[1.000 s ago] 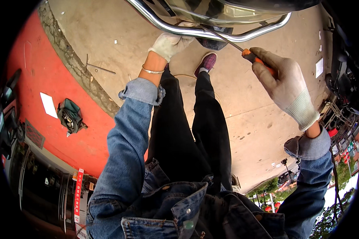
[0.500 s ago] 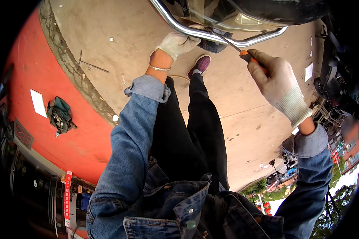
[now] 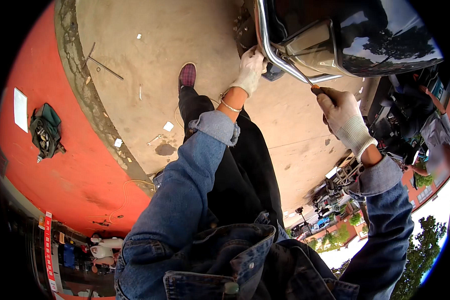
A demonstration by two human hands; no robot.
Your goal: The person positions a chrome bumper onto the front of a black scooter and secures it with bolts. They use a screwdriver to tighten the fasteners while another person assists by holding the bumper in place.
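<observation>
By the chrome bar's edge (image 3: 284, 64), right grip (image 3: 342, 107) holds screwdriver (image 3: 316, 89)

White characters (image 3: 48, 240) (small) on red banner (image 3: 50, 257)

I see a tan concrete floor (image 3: 305, 135) filling the middle, marked by a dark stain (image 3: 165, 149) and a thin straight seam toward the right. On my left, a rough, cracked grey strip (image 3: 78, 75) curves between it and a red floor (image 3: 85, 187). At lower left I make out a dim shopfront (image 3: 74, 275) with a red banner (image 3: 49, 250). To the right, parked vehicles (image 3: 330, 192) crowd together, a reddish building (image 3: 425, 195) with windows beyond them. A leafy tree (image 3: 421, 255) stands against bright white sky (image 3: 437, 206) in daylight.
</observation>
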